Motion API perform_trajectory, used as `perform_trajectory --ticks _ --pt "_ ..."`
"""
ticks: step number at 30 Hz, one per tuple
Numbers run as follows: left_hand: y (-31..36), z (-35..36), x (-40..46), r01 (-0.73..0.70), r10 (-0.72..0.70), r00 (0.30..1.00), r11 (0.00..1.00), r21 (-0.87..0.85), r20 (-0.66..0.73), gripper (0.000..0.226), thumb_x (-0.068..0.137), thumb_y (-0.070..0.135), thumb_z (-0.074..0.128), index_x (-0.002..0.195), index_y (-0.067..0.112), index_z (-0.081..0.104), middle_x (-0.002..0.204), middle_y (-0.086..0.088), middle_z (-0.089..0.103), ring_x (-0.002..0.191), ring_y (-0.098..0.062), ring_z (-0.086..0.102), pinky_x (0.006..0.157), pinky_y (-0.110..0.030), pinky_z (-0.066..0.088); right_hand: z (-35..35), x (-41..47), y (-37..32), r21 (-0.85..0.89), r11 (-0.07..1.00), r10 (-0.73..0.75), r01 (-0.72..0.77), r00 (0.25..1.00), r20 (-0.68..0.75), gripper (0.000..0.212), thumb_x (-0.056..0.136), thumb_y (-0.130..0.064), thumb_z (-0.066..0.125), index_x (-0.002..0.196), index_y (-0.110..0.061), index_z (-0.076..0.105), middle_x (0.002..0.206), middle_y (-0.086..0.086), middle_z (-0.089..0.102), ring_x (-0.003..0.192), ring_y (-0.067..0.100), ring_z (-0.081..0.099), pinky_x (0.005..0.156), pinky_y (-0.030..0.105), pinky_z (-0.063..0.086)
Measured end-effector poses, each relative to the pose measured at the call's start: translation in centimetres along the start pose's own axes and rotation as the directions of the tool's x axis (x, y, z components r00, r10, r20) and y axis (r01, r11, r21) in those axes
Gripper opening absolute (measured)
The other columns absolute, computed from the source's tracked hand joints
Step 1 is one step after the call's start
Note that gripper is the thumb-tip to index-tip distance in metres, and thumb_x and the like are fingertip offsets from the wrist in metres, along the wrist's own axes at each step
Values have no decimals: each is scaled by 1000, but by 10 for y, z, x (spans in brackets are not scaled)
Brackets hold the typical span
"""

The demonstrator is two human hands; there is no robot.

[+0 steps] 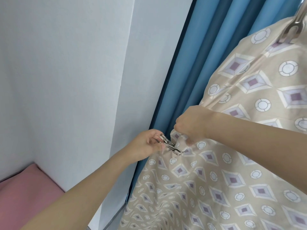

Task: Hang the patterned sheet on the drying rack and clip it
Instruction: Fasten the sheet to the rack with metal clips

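A beige patterned sheet [232,146], printed with purple diamonds and white rings, is hanging down over the right half of the view, draped from something high at the upper right; the rack beneath it is hiding under the cloth and cannot be made out. Near the top right corner a metal clip [292,27] is already biting the sheet at its upper fold. Lower down, at the sheet's left edge, the left hand [146,145] is pinching the handles of a second metal clip [169,145] between thumb and fingers, and the clip's jaws are lying against the gathered cloth; whether they are closing on it cannot be told. Just beside it, the right hand [191,125] is gripping a bunched fold of the sheet edge, its fingers curling down into the cloth. Behind the sheet, blue curtains [199,63] are falling in long vertical pleats, with a dark edge running along their left side. To the left, a plain white wall [66,80] is filling most of the frame, meeting a second wall face at a vertical corner. At the bottom left, a pink surface [25,188], soft-looking like fabric, is lying against the foot of the wall.
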State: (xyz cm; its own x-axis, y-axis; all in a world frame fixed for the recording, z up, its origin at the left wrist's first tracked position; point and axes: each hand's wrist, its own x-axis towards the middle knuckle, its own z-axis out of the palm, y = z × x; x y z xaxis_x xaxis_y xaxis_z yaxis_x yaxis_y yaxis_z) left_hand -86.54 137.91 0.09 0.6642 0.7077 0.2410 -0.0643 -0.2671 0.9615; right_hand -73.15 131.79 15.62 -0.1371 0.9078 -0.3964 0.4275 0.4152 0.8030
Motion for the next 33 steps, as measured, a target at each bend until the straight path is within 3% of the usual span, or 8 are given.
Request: perform_trajectory --ticks 3,7,14,19,23,27,29,33 --pt "1 -4 2 32 -32 999 998 -49 -3 33 73 17 73 105 13 66 95 2 69 85 -17 56 82 -32 46 -3 0 -4 -29 1000 5 -7 999 -37 26 86 -44 54 99 -22 60 94 -4 62 75 24 56 47 25 26" --pt "2 -6 8 70 -68 997 995 -74 22 29 81 -1 73 107 13 66 89 7 69 87 -12 60 83 -22 46 -1 1 -6 -44 999 18 -21 997 -76 22 86 -41 52 95 -23 61 89 -5 62 75 23 59 47 25 26" --pt "6 -3 12 62 -58 996 996 -60 73 26 82 -2 72 106 7 67 95 -3 71 90 -14 62 84 -21 48 6 -6 -7 -35 999 28 -31 995 -91 20 87 -40 52 92 -22 60 90 -4 61 74 23 59 47 26 26" --pt "7 2 13 -14 14 1000 1000 12 23 27 71 15 82 95 9 70 92 -12 72 84 -17 61 80 -27 48 2 -10 -5 34 995 94 -93 994 -47 19 85 -41 57 84 -22 54 77 -6 53 69 22 54 48 25 27" --pt "5 2 12 39 -39 999 996 -76 -8 29 78 0 77 105 3 65 92 -6 71 87 -16 61 82 -23 48 2 -9 -14 -6 990 142 -144 983 -118 15 89 -35 54 99 -26 61 89 -8 59 87 17 56 78 30 32" --pt "8 -1 13 105 -103 994 994 -39 42 32 82 -3 72 112 4 61 96 -5 68 88 -14 62 83 -21 46 16 -14 -29 -16 968 240 -252 939 -248 28 93 -28 48 117 -21 60 121 1 58 120 25 43 116 44 11" --pt "12 -2 13 116 -116 992 993 -6 50 34 82 -5 70 114 3 61 95 -5 66 85 -13 60 81 -20 47 25 -19 -35 -10 957 264 -290 884 -385 30 89 -26 51 114 -17 65 119 5 59 125 30 43 120 50 2" --pt "20 -1 12 128 -131 989 991 48 71 35 82 -7 69 115 2 61 98 -6 66 82 -8 61 79 -15 48 44 -31 -39 128 950 303 -285 745 -594 30 76 -26 65 102 -11 71 119 10 63 130 34 44 118 51 9"
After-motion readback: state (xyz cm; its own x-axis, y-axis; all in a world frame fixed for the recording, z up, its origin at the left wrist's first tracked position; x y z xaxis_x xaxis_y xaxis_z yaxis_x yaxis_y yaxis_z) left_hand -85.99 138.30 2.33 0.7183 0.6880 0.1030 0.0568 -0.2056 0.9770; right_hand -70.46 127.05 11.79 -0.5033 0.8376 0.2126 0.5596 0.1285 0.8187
